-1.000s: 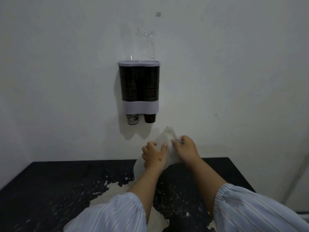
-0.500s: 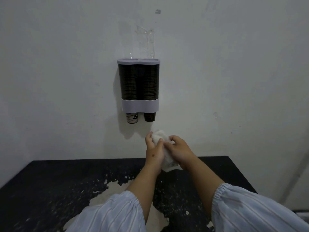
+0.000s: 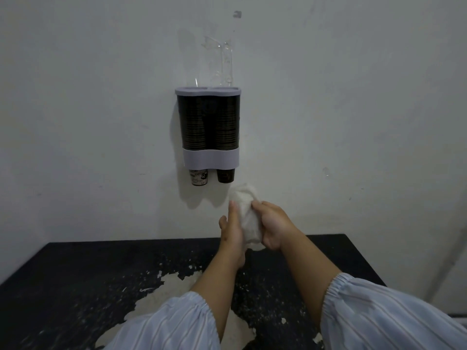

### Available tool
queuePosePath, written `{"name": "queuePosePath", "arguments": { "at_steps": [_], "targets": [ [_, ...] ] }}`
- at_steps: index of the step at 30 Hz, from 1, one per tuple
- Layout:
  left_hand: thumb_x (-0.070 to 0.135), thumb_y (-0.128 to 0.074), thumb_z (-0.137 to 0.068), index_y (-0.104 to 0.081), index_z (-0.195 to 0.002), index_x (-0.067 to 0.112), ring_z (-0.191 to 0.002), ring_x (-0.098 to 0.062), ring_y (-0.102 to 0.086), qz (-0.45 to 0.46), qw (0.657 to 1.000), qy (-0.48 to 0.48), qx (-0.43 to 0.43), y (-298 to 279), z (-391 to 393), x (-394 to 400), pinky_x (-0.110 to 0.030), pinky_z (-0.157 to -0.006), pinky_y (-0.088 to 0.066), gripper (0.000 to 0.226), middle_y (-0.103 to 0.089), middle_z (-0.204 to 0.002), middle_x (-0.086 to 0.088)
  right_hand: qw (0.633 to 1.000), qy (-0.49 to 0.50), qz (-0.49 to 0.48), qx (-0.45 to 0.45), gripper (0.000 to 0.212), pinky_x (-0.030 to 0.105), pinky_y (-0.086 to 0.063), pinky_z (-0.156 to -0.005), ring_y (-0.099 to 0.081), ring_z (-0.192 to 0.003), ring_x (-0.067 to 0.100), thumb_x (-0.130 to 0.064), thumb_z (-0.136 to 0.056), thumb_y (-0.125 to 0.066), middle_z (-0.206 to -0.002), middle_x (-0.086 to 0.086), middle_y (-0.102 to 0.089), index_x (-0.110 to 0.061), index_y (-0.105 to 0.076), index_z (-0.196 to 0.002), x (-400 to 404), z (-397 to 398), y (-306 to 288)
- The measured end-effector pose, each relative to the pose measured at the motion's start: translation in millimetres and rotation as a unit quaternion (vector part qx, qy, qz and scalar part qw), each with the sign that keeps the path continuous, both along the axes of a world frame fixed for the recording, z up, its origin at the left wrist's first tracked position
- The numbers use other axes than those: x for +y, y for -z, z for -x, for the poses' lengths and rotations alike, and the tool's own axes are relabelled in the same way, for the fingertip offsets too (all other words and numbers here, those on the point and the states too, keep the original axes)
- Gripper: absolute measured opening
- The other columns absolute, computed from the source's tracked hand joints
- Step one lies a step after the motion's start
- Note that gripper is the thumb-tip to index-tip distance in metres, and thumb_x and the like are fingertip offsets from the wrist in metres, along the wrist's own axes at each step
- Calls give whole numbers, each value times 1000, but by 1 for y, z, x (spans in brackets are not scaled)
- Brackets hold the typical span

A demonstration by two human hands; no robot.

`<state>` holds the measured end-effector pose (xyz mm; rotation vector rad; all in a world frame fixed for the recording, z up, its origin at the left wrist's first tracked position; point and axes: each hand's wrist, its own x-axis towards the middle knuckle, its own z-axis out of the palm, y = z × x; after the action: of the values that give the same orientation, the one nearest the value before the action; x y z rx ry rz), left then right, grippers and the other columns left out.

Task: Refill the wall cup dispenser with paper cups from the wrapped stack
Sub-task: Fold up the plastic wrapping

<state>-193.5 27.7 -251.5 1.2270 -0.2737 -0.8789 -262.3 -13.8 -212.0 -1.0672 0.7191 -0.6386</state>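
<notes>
Dispenser (image 3: 208,130) hangs on the wall in the upper middle of the frame, its two dark tubes looking packed with cups from the grey cap at the top down to the grey band. One cup bottom pokes out under each tube: a printed cup (image 3: 199,177) on the left and a dark cup (image 3: 225,175) on the right. A clear lid (image 3: 219,62) stands raised above the cap, so the top appears not yet closed.

Just below and right of the dispenser, both hands work a crumpled white wrapper (image 3: 247,213). The right hand (image 3: 274,227) is closed around its lower part, and the left hand (image 3: 231,229) presses flat against its left side, fingers nearly straight. No loose cups or wrapped stack show anywhere; whether anything remains inside the wrapper I cannot tell, though it looks limp and empty.

Below, a black table (image 3: 75,286) with chipped paint fills the lower frame, with striped sleeves at the bottom edge.

Judging from this, the loading seems done. What is left is probably getting rid of the wrapper and lowering the lid.
</notes>
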Motion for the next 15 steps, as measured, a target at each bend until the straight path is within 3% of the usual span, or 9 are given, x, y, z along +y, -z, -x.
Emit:
{"name": "queuePosePath", "arguments": {
  "at_steps": [3, 6, 10, 15],
  "targets": [
    [62, -51, -82, -46, -130, 23, -104, -31, -63, 26, 999, 40, 2, 0, -3, 0, -53, -89, -53, 62, -61, -120, -11, 998, 10, 40, 53, 14, 40, -56, -70, -65, -83, 26, -18, -96, -49, -92, 14, -66, -7, -58, -95, 0, 0, 3],
    [61, -60, -76, -54, -126, 22, -104, -31, -65, 22, 996, 82, 16, 1, -3, -1, -52, -86, -55, 63, -64, -119, -12, 993, 24, 78, 88, 14, 36, -57, -66, -65, -79, 24, -18, -93, -54, -93, 15, -66, -9, -52, -104, -1, 1, 6],
    [45, -52, -90, -54, -125, 20, -105, -33, -64, 16, 996, 82, 40, 2, -4, -3, -52, -91, -53, 44, -65, -118, -14, 979, 12, 149, 141, 22, 27, -49, -57, -60, -75, 19, -21, -90, -58, -92, 11, -61, -16, -42, -105, -2, 3, 7],
    [43, -43, -95, -33, -140, 34, -115, -34, -57, 46, 996, 72, 35, 1, -3, -1, -57, -91, -50, 47, -52, -135, -11, 904, 75, 364, 214, 15, 17, -40, -65, -53, -90, 16, -24, -86, -64, -101, 1, -53, -20, -53, -95, -10, -1, 19]
  ]
}}
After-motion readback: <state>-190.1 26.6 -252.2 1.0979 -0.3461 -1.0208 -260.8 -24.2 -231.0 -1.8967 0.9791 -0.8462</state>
